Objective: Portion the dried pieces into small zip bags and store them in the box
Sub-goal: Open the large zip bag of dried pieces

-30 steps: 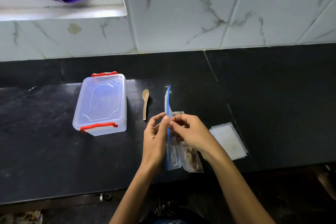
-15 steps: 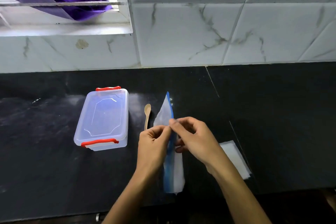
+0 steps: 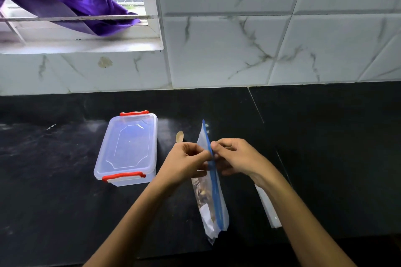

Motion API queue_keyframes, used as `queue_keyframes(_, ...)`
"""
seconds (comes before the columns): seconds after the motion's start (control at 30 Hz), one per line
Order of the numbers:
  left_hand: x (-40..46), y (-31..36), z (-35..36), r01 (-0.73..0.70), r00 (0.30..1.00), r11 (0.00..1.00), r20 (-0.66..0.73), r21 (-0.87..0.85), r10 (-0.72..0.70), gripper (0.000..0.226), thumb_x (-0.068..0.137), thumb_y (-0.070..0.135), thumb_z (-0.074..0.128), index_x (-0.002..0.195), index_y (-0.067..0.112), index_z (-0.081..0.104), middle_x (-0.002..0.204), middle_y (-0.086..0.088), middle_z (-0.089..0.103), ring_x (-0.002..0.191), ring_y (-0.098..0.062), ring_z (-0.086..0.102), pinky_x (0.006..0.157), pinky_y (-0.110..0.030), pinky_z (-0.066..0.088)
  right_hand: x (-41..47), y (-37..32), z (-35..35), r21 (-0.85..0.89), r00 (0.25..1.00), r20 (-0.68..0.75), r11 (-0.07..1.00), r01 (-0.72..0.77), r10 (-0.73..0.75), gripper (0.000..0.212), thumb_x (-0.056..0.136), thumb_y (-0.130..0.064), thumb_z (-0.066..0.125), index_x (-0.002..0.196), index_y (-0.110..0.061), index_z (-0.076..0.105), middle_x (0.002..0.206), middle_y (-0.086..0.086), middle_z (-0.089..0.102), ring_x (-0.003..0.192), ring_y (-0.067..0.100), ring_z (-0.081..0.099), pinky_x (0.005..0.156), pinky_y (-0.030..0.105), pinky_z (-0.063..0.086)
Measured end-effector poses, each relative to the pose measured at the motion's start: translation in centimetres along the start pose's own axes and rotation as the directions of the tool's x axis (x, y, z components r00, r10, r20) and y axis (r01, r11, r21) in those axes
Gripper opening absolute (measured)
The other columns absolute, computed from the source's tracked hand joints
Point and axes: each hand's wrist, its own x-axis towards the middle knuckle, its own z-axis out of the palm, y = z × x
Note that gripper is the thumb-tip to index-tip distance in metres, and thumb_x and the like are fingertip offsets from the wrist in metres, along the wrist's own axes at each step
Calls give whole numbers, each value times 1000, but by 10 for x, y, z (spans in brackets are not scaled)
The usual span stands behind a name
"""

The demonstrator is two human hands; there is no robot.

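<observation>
No readable writing anywhere. Left hand (image 3: 184, 161) and right hand (image 3: 235, 156) both pinching blue-zippered clear plastic bag of dried pieces (image 3: 211, 193), fingers curled, above black countertop (image 3: 325, 158).

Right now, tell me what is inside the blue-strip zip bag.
Inside the zip bag, brownish dried pieces show through the clear side, low down. The left hand and right hand pinch its blue strip and cover the middle; how many pieces cannot be seen.
</observation>
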Motion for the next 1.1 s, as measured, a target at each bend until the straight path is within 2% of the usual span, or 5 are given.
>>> queue_keyframes(0.1,4,4,4,-56,998,995,23,86,54,16,87,10,62,71,7,64,66,-4,66,66,-13,68,68,-27,59,8,-1,-1,41,999,-37,999,-9,11,29,90,-39,57,100,-13,64,92,4,69,87,16,68,78,33,58)
queue_keyframes(0.2,8,3,7,-78,997,990,23,121,76,23,83,5,64,62,10,59,54,3,62,56,-8,63,58,-19,53,12,-3,-2,114,999,-41,993,-16,21,25,92,-28,58,101,-7,66,92,8,70,83,16,68,68,28,59)
queue_keyframes(0.43,18,-12,11,-92,942,950,-283,299,180,28,76,13,64,60,14,41,63,-5,54,50,-4,48,48,-16,38,15,-8,-1,256,994,76,962,-94,76,22,94,-16,53,102,-3,70,95,13,72,84,18,70,65,27,58)
queue_keyframes(0.63,23,-2,9,-167,922,984,-346,56,176,9,84,25,65,80,18,67,78,-5,69,60,-21,69,52,-32,58,17,-14,-4,318,983,123,933,-168,135,28,98,-26,45,96,-9,67,86,8,70,78,17,70,59,27,56)
queue_keyframes(1.1,37,3,1,55,986,977,-146,-205,-86,11,87,13,65,79,7,71,79,-12,71,66,-17,71,57,-24,57,21,-17,-15,86,993,120,996,-29,18,40,72,-19,77,109,-10,64,91,7,72,79,14,71,61,23,56)
